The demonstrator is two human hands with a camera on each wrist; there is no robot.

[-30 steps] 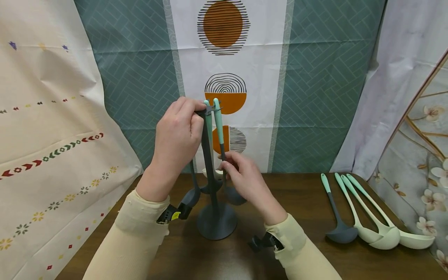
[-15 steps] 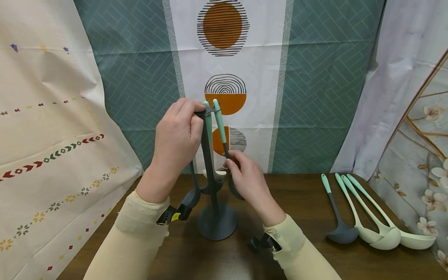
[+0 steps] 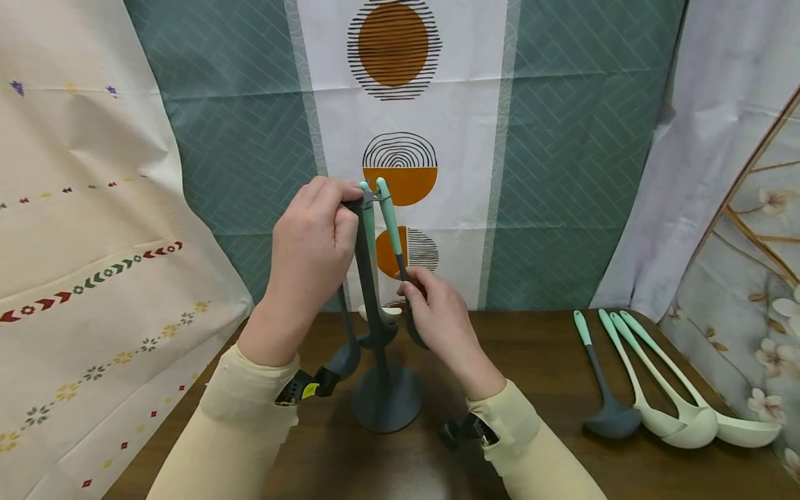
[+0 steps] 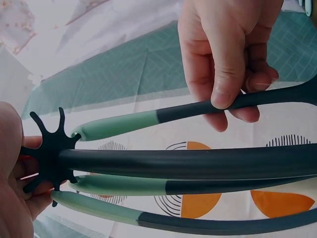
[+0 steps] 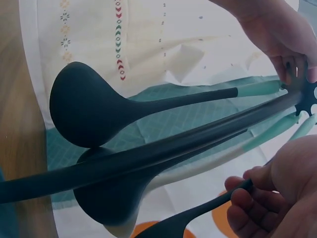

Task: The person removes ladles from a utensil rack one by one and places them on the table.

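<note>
My left hand grips the hooked top of a dark grey utensil stand, its fingers around the hook ring. With thumb and fingers, my right hand pinches the dark shaft of a ladle with a mint handle end. That handle end is up at a hook, and the ladle tilts outward from the post; its bowl is partly hidden behind my right hand. Other ladles hang around the post: a dark one on the left, another dark one beside it, and a pale one behind.
Right of the stand, a dark ladle and several pale green ladles lie on the brown wooden table. The stand's round base rests on the table. Patterned cloths hang behind and at both sides.
My right hand has shifted slightly with the ladle's shaft, tilting it away from the post; the bowl has turned to show more edge-on. My left hand keeps its hold on the stand.
</note>
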